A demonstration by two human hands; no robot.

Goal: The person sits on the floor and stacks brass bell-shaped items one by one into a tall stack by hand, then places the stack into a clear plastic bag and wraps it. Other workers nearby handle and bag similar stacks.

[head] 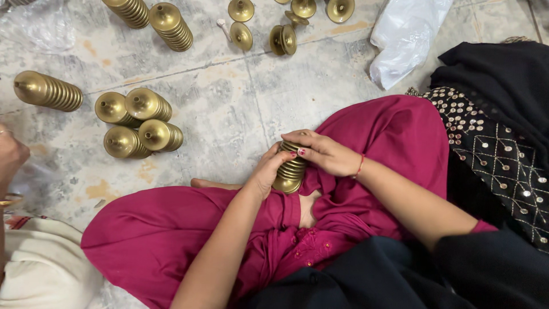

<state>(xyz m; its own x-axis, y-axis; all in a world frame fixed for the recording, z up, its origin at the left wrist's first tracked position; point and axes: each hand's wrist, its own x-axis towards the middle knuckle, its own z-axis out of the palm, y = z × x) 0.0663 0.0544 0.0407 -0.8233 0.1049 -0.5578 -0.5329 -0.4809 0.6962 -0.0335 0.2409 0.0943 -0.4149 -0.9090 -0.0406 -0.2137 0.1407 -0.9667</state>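
Observation:
A stack of gold-coloured metal bell-shaped caps (pixel 290 170) rests on my lap, over magenta cloth (pixel 394 134). My left hand (pixel 269 170) cups the stack's left side and lower end. My right hand (pixel 323 151) lies over its top end, fingers curled around it. Both hands hold the same stack, which tilts away from me.
More gold stacks lie on the stone floor: a cluster (pixel 137 123) at mid left, one (pixel 48 91) at far left, two (pixel 154 20) at the top. Loose caps (pixel 283 40) and a white plastic bag (pixel 406 37) lie beyond. Another person's hand (pixel 10 157) shows at the left edge.

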